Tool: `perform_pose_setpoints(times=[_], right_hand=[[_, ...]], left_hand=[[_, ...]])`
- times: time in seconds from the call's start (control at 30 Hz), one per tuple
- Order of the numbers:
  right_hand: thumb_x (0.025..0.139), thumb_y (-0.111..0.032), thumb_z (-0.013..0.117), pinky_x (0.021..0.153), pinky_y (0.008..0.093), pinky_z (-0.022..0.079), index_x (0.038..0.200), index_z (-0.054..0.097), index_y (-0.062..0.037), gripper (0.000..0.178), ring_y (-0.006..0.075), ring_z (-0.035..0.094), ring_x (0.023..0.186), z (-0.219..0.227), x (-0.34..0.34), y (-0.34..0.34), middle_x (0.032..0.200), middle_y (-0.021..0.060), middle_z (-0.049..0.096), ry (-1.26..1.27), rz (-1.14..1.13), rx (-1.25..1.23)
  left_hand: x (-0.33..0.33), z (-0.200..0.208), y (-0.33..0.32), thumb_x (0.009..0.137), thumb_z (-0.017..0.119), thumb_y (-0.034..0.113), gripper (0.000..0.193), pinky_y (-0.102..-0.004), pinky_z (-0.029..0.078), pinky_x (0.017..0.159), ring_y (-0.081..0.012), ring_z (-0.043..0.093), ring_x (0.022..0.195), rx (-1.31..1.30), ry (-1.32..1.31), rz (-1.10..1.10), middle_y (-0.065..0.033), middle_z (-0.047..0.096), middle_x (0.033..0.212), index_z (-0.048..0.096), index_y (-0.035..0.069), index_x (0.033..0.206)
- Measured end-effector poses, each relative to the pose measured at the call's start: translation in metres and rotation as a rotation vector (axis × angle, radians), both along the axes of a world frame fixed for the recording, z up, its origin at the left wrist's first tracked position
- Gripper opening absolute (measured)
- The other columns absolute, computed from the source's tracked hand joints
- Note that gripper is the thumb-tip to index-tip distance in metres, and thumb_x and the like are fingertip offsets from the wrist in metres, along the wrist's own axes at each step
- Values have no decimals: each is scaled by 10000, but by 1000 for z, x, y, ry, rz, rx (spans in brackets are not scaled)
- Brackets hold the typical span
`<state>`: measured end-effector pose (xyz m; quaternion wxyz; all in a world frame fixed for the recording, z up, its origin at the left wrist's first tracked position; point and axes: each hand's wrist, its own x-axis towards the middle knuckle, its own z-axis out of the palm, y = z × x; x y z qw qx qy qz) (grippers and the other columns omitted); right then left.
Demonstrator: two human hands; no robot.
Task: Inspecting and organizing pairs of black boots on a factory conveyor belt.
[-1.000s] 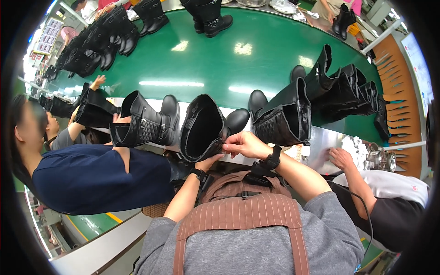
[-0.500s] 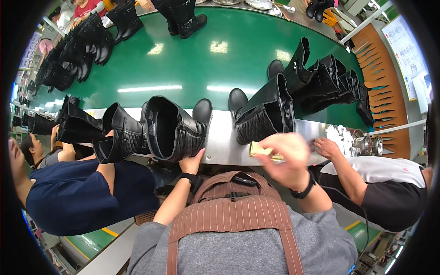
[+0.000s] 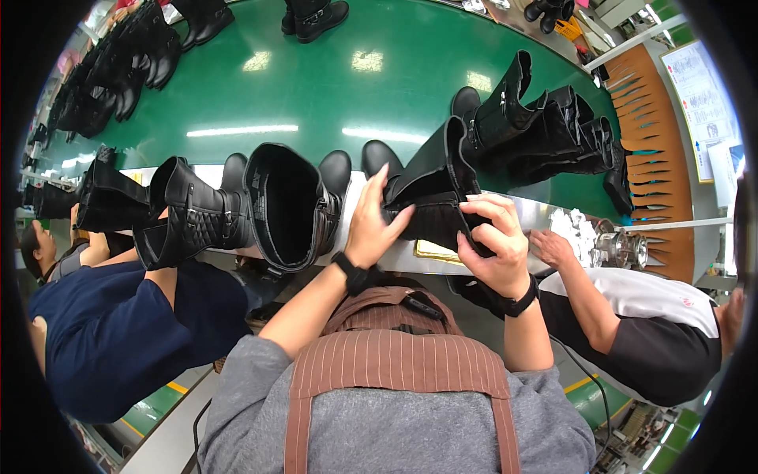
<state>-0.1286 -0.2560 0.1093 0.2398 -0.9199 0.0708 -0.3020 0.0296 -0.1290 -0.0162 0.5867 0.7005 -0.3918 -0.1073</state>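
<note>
Head view: at frame centre, the right hand [image 3: 491, 237] has its fingers clamped on the shaft opening of a tall black boot [image 3: 430, 186] lying on the counter [image 3: 316, 87]. The left hand [image 3: 373, 217] lies flat against that shaft, fingers spread. Just left lies a second boot [image 3: 288, 205], mouth open, then a buckled quilted one [image 3: 193, 217]. A yellow pad [image 3: 434, 251] sits beneath. At upper right hangs a white rectangular sign [image 3: 703, 87].

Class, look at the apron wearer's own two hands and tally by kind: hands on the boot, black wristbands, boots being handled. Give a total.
Hands on the tall black boot: 2 (left hand, right hand)
Black wristbands: 2
Boots handled: 1
Total: 5
</note>
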Motion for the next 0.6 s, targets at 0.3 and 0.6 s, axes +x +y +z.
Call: perform_pose_setpoints(times=[0.3, 0.6], right_hand=[[641, -42, 834, 888, 382, 467, 789, 677, -48, 216, 294, 568, 1085, -18, 4, 7, 1067, 93, 632, -126, -371, 17], [706, -293, 704, 1107, 354, 298, 1527, 166, -32, 1016, 230, 410, 1278, -95, -58, -11, 1412, 140, 385, -150, -118, 1220]], left_hand=[[14, -39, 1, 769, 616, -2, 661, -394, 440, 1007, -290, 558, 1203, -83, 154, -64, -169, 540, 1322, 442, 42, 1405], [20, -154, 22, 834, 637, 16, 520, -305, 517, 800, -163, 594, 1008, 475, 876, -48, -87, 570, 1210, 492, 59, 1332]])
